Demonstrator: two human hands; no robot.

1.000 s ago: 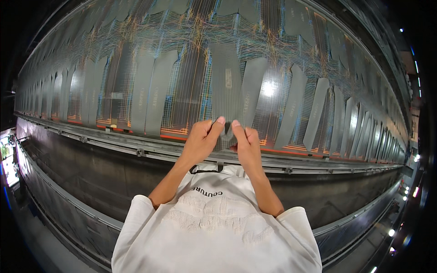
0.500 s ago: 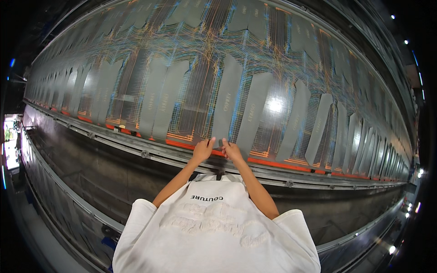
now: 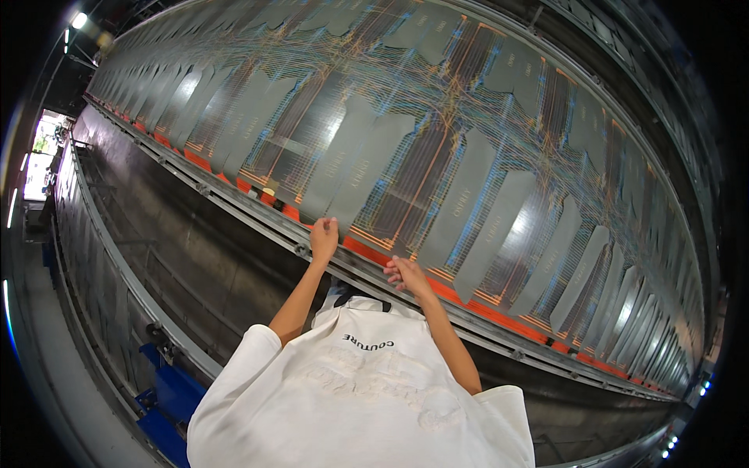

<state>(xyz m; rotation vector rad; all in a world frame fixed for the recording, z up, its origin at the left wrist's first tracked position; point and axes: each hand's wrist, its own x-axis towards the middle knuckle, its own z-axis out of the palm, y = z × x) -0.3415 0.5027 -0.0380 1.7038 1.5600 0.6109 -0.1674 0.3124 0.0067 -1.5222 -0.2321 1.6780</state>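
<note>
Long grey panels (image 3: 460, 200) with pale lettering lie flat on a dark printed table (image 3: 331, 117) covered in fine orange, blue and yellow lines. My left hand (image 3: 324, 239) is at the near end of a pair of grey panels, by the seam between the left panel (image 3: 335, 165) and the right panel (image 3: 374, 171). Its thumb and fingers are pressed together; whether they pinch a panel's edge is hidden. Over the red-orange strip (image 3: 368, 251) along the table's near edge, my right hand (image 3: 406, 274) hangs with fingers loosely apart, holding nothing.
A metal rail (image 3: 234, 209) runs along the table's near side. Small dark and pale pieces (image 3: 268, 193) sit on the red-orange edge left of my hands. Lower left are a second rail (image 3: 133, 288) and blue parts (image 3: 179, 394).
My view has turned and shifted left along the table. Both hands have left the single panel's near end; the left went to the paired panels, and the right drew back and opened.
</note>
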